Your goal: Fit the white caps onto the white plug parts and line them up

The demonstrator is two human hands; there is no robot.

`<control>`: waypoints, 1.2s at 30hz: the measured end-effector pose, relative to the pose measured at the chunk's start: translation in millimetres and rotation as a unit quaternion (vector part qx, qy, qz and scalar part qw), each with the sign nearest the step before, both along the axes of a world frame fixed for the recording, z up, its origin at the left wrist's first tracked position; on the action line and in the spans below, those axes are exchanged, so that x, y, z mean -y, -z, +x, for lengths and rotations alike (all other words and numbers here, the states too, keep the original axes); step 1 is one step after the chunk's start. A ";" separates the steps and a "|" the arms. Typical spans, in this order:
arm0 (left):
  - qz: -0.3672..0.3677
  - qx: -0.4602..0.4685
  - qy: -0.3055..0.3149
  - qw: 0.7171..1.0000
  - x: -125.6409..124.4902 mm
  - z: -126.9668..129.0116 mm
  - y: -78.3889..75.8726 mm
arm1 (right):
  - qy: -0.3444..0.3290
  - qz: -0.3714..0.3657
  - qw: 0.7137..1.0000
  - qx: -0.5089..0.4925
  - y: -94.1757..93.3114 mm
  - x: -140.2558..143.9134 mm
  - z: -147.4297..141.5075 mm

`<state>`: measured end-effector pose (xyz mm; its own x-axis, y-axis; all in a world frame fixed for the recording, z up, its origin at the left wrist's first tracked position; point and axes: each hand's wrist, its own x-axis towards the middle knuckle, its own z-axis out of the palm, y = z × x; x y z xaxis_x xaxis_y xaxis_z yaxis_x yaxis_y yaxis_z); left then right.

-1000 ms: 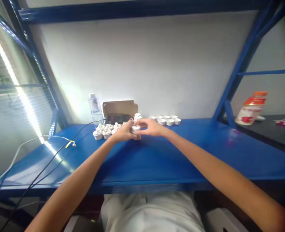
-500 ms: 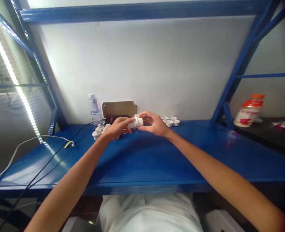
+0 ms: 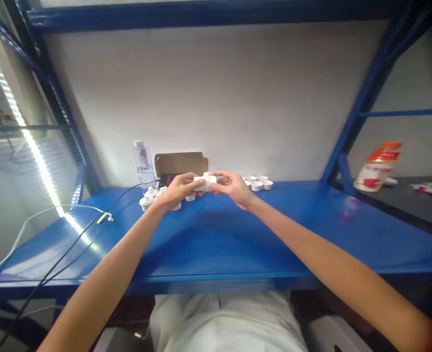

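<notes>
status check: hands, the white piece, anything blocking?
Left hand and right hand both grip white piece, held above blue shelf. Nothing in the way.

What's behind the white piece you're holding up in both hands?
Behind the white piece, held by the left hand and right hand, stand a brown cardboard box and the wall. The box's lower front and contents are covered.

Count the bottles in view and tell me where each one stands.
2. A clear water bottle stands at the back of the blue shelf, left of the cardboard box. An orange-capped bottle stands on the dark shelf at far right. Others may be hidden.
</notes>
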<state>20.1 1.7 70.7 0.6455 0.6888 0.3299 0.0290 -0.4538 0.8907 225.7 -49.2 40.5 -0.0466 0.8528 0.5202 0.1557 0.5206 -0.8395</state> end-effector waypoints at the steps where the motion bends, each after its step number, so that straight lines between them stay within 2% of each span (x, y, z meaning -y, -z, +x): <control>1: 0.003 0.008 0.001 1.000 -0.1 -0.1 -0.2 | 0.000 0.019 1.000 0.004 0.1 0.2 -0.1; 5: -0.036 -0.001 -0.018 0.999 -3.1 1.5 1.1 | 0.026 0.168 0.982 0.082 -1.9 5.1 -2.3; 7: -0.067 0.002 -0.029 0.997 -4.1 3.1 1.6 | 0.044 0.199 0.974 0.096 -3.6 8.1 -3.7; 12: -0.063 0.029 -0.043 0.997 -4.7 2.5 -1.0 | 0.070 0.041 0.997 -0.002 -5.8 10.1 -4.8; 16: -0.049 0.017 -0.064 0.997 -6.9 0.9 -1.1 | 0.071 0.079 0.994 0.012 -4.0 11.3 -9.8; 20: -0.061 0.011 -0.043 0.997 -5.4 3.1 0.3 | 0.067 0.104 0.992 0.029 -1.8 12.6 -14.7; 23: -0.077 0.007 -0.019 0.997 -0.3 4.1 -0.3 | 0.067 0.036 0.997 0.018 -2.5 10.5 -11.7; 25: -0.067 0.014 -0.002 0.998 2.8 3.8 -1.0 | 0.061 -0.020 0.998 0.002 -3.3 8.7 -8.6; 26: -0.057 0.021 0.007 0.998 3.6 3.6 -1.2 | 0.059 -0.025 0.998 -0.004 -3.6 8.2 -7.6; 28: -0.056 0.038 0.016 0.998 3.2 3.3 -1.1 | 0.056 0.021 0.998 -0.003 -3.7 8.6 -7.2; 30: -0.084 0.045 0.003 0.995 1.4 3.5 -0.4 | 0.049 0.099 0.994 0.023 -3.6 10.5 -8.7; 32: -0.109 0.041 -0.011 0.993 0.2 3.8 0.0 | 0.050 0.139 0.988 0.041 -3.7 12.4 -10.1; 33: -0.107 0.041 -0.010 0.993 0.4 3.8 0.0 | 0.051 0.131 0.989 0.038 -3.9 12.7 -10.1; 36: -0.056 0.051 0.022 0.997 3.9 2.4 -1.1 | 0.044 0.049 0.998 -0.006 -4.3 10.6 -7.3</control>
